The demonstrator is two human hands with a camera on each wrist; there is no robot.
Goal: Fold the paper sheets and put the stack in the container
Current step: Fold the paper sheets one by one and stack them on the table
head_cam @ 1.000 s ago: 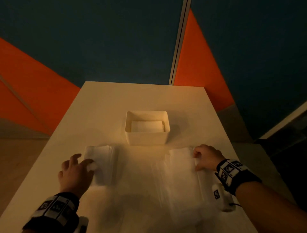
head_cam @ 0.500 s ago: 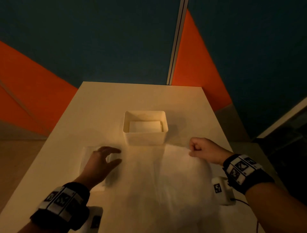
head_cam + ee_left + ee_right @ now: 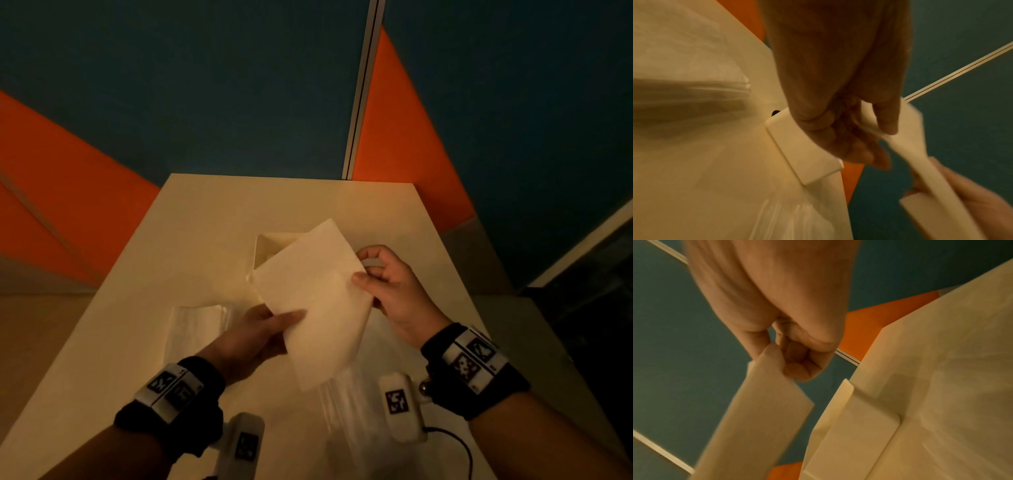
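Note:
I hold one white paper sheet (image 3: 315, 301) tilted in the air above the table, in front of the white container (image 3: 270, 245), which it partly hides. My left hand (image 3: 291, 320) pinches the sheet's lower left edge, thumb on top. My right hand (image 3: 359, 270) pinches its right edge between thumb and fingers. A stack of folded sheets (image 3: 195, 329) lies on the table to the left. In the right wrist view the fingers (image 3: 797, 363) curl on the sheet (image 3: 760, 410) beside the container (image 3: 855, 426). In the left wrist view the thumb (image 3: 885, 118) presses the sheet (image 3: 908, 146).
Loose flat sheets (image 3: 342, 404) lie on the table (image 3: 212, 219) under my hands, near its front edge. Orange and dark blue wall panels stand behind the table. A cable (image 3: 459, 445) trails from the right wrist camera.
The right hand has lifted a sheet off the flat pile into the air. The left hand has left the folded stack and taken the sheet's lower left edge.

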